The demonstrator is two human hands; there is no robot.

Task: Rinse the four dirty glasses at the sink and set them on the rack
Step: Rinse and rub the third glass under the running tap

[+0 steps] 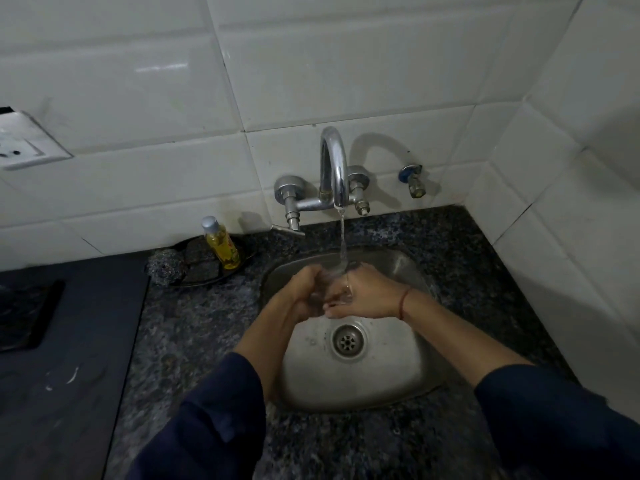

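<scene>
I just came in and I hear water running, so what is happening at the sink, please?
A person is rinsing a clear glass over the steel sink. Both hands are wrapped around it, the left hand and the right hand, right under the stream from the tap. A yellow bottle and scrubbers sit to the left on the counter. No rack or other glasses are in view.

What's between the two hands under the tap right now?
In the head view, a clear glass sits between the left hand and right hand, both gripping it, with the tap's water stream running onto it.
</scene>
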